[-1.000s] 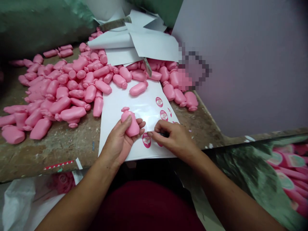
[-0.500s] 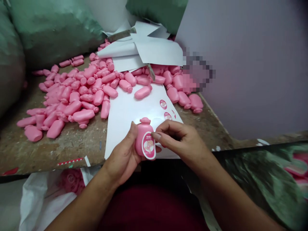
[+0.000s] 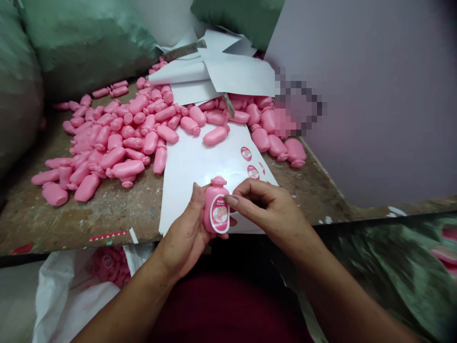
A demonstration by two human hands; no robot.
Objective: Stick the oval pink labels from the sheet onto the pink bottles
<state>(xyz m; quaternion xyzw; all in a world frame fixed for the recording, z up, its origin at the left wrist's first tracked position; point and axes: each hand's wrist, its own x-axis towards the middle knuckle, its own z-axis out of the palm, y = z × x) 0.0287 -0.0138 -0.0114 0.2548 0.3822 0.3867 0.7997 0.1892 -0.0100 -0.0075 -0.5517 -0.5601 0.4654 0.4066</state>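
My left hand (image 3: 189, 233) is wrapped around a small pink plastic bottle (image 3: 210, 216), held upright above the front edge of the white sticker sheet (image 3: 193, 162). On the bottle's front lies an oval label (image 3: 219, 214) with a white border and the word BABY. The thumb and forefinger of my right hand (image 3: 262, 202) pinch the label's upper right edge. Two more oval stickers (image 3: 246, 153) show on the sheet's right side, beyond my right hand. The bottle's back is hidden in my left palm.
Many pink bottles (image 3: 114, 138) are heaped on the worn wooden table (image 3: 117, 209). White papers (image 3: 235, 71) lie over the back of the heap. Green sacks (image 3: 89, 43) stand behind. Below the front edge, an open white bag (image 3: 57, 286) contains pink items. A pale panel (image 3: 374, 105) rises at right.
The label, whose lower part stuck out past the bottle's right side, now lies flatter and straighter on its front. Both hands keep their grips. The whole view has shifted slightly.
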